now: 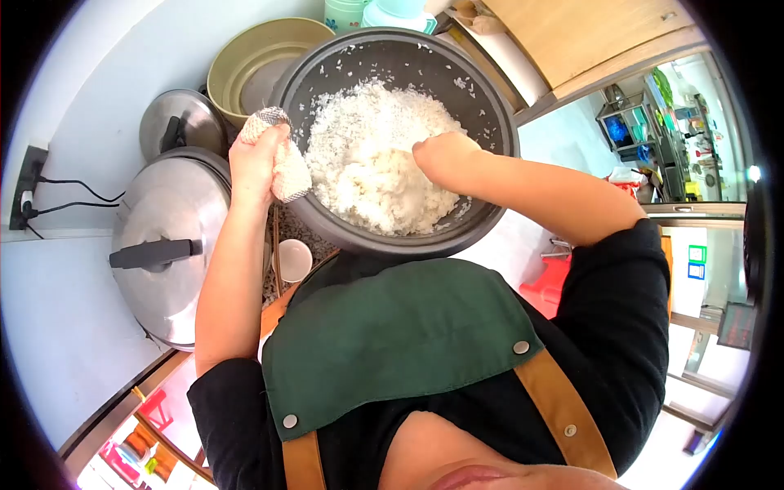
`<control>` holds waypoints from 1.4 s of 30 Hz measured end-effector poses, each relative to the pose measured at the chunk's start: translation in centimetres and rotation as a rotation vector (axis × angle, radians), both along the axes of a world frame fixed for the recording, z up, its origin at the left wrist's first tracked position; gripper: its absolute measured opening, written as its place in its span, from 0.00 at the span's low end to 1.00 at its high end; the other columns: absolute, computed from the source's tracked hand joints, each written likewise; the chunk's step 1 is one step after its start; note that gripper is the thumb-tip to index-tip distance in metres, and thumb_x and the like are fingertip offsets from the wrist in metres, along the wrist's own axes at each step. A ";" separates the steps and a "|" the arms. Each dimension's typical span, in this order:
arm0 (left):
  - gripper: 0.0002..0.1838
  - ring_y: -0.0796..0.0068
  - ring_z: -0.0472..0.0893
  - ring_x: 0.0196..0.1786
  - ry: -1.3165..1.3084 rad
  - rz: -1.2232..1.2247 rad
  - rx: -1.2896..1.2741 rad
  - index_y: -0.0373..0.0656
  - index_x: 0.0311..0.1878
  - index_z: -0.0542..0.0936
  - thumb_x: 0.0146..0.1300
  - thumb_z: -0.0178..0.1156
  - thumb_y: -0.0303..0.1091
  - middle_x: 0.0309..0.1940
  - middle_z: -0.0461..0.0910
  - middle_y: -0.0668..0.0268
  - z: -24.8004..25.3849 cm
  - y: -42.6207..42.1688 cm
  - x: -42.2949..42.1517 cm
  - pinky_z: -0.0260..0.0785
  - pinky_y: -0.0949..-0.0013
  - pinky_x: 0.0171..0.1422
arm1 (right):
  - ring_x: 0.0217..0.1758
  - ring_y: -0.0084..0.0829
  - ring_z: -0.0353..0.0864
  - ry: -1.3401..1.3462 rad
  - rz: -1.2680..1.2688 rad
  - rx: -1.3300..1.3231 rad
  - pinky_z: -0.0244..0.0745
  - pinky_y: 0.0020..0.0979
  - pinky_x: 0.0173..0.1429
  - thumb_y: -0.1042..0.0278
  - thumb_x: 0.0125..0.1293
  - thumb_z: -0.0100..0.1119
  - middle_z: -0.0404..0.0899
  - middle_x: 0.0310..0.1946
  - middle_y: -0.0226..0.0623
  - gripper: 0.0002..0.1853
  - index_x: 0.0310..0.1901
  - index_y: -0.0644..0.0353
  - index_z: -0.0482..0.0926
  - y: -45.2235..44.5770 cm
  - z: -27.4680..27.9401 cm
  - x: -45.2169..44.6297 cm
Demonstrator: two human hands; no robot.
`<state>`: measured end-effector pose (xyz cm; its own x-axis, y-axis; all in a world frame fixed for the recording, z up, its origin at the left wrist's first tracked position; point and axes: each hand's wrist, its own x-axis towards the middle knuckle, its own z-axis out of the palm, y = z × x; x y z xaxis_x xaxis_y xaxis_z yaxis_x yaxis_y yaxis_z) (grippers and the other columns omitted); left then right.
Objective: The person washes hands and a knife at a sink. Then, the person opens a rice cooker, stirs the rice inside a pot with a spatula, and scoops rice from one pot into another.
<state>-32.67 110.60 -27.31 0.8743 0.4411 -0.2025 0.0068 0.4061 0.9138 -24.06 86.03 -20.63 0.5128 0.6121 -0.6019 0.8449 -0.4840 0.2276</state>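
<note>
A large dark pot (483,90) holds a mound of white cooked rice (359,122), with loose grains stuck to its inner wall. My left hand (256,163) is closed around a folded, checked-edge cloth (290,173) at the pot's left rim. Over the right part of the rice, my right hand (447,161) is curled with its thumb side showing. Its other fingers are out of sight against the rice, and whatever they hold, if anything, is hidden.
A lidded metal cooker (167,237) stands at left, with a metal lid (175,122) behind it. A wide olive basin (237,57) is behind the pot. A small white bowl (295,260) sits near my apron (392,343). Cords run to a wall socket (30,188).
</note>
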 end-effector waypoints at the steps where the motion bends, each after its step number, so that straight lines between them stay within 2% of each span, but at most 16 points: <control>1: 0.07 0.80 0.75 0.26 0.011 -0.011 0.003 0.38 0.35 0.78 0.51 0.60 0.26 0.25 0.77 0.69 0.1 0.0 0.1 0.68 0.75 0.30 | 0.39 0.40 0.82 0.040 -0.015 -0.011 0.78 0.35 0.41 0.72 0.55 0.54 0.81 0.36 0.44 0.10 0.38 0.65 0.79 -0.3 0.5 0.0; 7: 0.07 0.80 0.75 0.25 0.024 -0.044 0.022 0.38 0.35 0.78 0.52 0.60 0.26 0.25 0.77 0.69 0.3 0.4 0.3 0.67 0.75 0.30 | 0.37 0.37 0.83 -0.126 -0.170 0.053 0.79 0.37 0.39 0.69 0.60 0.51 0.81 0.34 0.42 0.10 0.38 0.64 0.79 1.5 -0.6 6.8; 9: 0.06 0.80 0.75 0.25 0.005 -0.036 0.026 0.38 0.35 0.78 0.52 0.60 0.26 0.25 0.77 0.69 -0.1 0.4 0.3 0.67 0.75 0.30 | 0.37 0.38 0.82 -0.114 0.001 0.079 0.79 0.37 0.39 0.71 0.57 0.52 0.81 0.35 0.42 0.10 0.37 0.65 0.80 1.6 -2.7 4.1; 11: 0.06 0.80 0.75 0.25 0.020 -0.035 0.034 0.38 0.35 0.78 0.52 0.60 0.26 0.25 0.77 0.69 0.0 0.4 0.2 0.67 0.75 0.30 | 0.38 0.39 0.82 0.038 0.076 0.031 0.78 0.37 0.39 0.74 0.55 0.53 0.81 0.37 0.43 0.09 0.37 0.64 0.80 1.8 0.5 -0.2; 13: 0.06 0.80 0.75 0.25 0.033 -0.040 0.038 0.37 0.35 0.78 0.52 0.60 0.26 0.25 0.77 0.69 0.2 0.3 0.2 0.68 0.75 0.30 | 0.36 0.42 0.82 0.083 0.143 0.080 0.78 0.39 0.38 0.75 0.55 0.52 0.81 0.30 0.44 0.09 0.39 0.65 0.76 0.9 0.2 -0.6; 20: 0.07 0.80 0.75 0.25 0.031 -0.032 0.065 0.37 0.35 0.78 0.52 0.60 0.26 0.26 0.77 0.69 0.5 0.4 0.4 0.68 0.74 0.30 | 0.37 0.41 0.82 -0.034 0.067 0.104 0.78 0.37 0.39 0.73 0.54 0.53 0.81 0.33 0.44 0.08 0.32 0.65 0.81 2.1 -2.2 2.3; 23: 0.08 0.79 0.76 0.26 0.049 -0.040 0.043 0.36 0.36 0.78 0.52 0.60 0.26 0.26 0.77 0.68 0.1 0.5 0.2 0.68 0.74 0.31 | 0.37 0.40 0.82 0.137 0.078 0.137 0.77 0.39 0.42 0.72 0.55 0.52 0.81 0.33 0.44 0.09 0.34 0.63 0.80 1.7 -0.7 -0.3; 24: 0.08 0.80 0.76 0.26 0.048 -0.052 0.036 0.37 0.36 0.78 0.52 0.60 0.26 0.27 0.77 0.68 0.2 0.6 0.3 0.68 0.75 0.31 | 0.34 0.38 0.82 0.195 0.020 0.199 0.77 0.37 0.36 0.69 0.56 0.53 0.81 0.30 0.36 0.09 0.39 0.53 0.79 1.4 -1.1 1.4; 26: 0.08 0.80 0.75 0.27 0.052 -0.084 0.051 0.37 0.36 0.78 0.52 0.60 0.26 0.27 0.77 0.69 0.4 0.9 0.6 0.68 0.75 0.31 | 0.34 0.36 0.81 0.021 0.197 0.227 0.77 0.36 0.38 0.68 0.56 0.54 0.80 0.31 0.34 0.10 0.40 0.49 0.79 1.9 -0.9 5.5; 28: 0.08 0.80 0.75 0.27 0.082 -0.124 0.093 0.38 0.36 0.78 0.52 0.59 0.26 0.26 0.77 0.69 0.3 1.3 0.6 0.68 0.75 0.31 | 0.37 0.37 0.82 -0.277 0.149 0.403 0.78 0.37 0.38 0.72 0.52 0.56 0.81 0.33 0.37 0.06 0.32 0.56 0.81 2.7 -2.3 10.2; 29: 0.07 0.80 0.75 0.27 0.100 -0.150 0.118 0.38 0.36 0.78 0.51 0.59 0.26 0.26 0.76 0.69 0.4 1.5 0.7 0.67 0.75 0.31 | 0.37 0.36 0.81 -0.353 0.207 0.375 0.78 0.36 0.38 0.72 0.54 0.54 0.78 0.35 0.35 0.08 0.36 0.54 0.79 3.7 -2.4 11.9; 32: 0.07 0.81 0.75 0.27 0.112 -0.160 0.142 0.39 0.35 0.77 0.51 0.59 0.27 0.26 0.76 0.70 0.7 1.6 1.0 0.67 0.75 0.31 | 0.36 0.38 0.81 -0.228 0.281 0.403 0.78 0.38 0.36 0.72 0.54 0.53 0.79 0.35 0.35 0.07 0.34 0.56 0.79 7.3 -4.1 11.8; 34: 0.07 0.81 0.75 0.27 0.124 -0.171 0.138 0.40 0.35 0.77 0.52 0.59 0.27 0.26 0.76 0.70 0.7 1.5 1.0 0.67 0.75 0.31 | 0.30 0.39 0.81 -0.005 0.344 0.607 0.78 0.37 0.32 0.74 0.54 0.53 0.79 0.27 0.34 0.06 0.32 0.56 0.78 8.4 -4.7 7.3; 36: 0.07 0.80 0.75 0.27 0.142 -0.163 0.134 0.40 0.36 0.77 0.52 0.59 0.27 0.26 0.76 0.70 0.7 1.5 1.2 0.67 0.75 0.31 | 0.28 0.38 0.81 0.006 0.675 0.446 0.77 0.37 0.29 0.74 0.53 0.54 0.79 0.25 0.36 0.04 0.31 0.56 0.77 7.9 -3.3 2.0; 39: 0.07 0.80 0.75 0.26 0.121 -0.166 0.103 0.40 0.36 0.77 0.52 0.59 0.27 0.26 0.76 0.70 0.4 1.7 1.3 0.68 0.75 0.31 | 0.29 0.39 0.82 0.130 0.660 0.521 0.77 0.36 0.30 0.72 0.50 0.54 0.80 0.24 0.37 0.05 0.27 0.60 0.79 7.2 -1.5 3.3; 42: 0.07 0.80 0.75 0.25 0.133 -0.160 0.122 0.39 0.36 0.77 0.52 0.59 0.26 0.25 0.76 0.70 0.8 1.4 1.5 0.68 0.74 0.30 | 0.29 0.38 0.82 -0.125 0.639 0.489 0.77 0.38 0.29 0.71 0.49 0.55 0.81 0.23 0.36 0.04 0.24 0.58 0.80 7.4 -1.7 5.4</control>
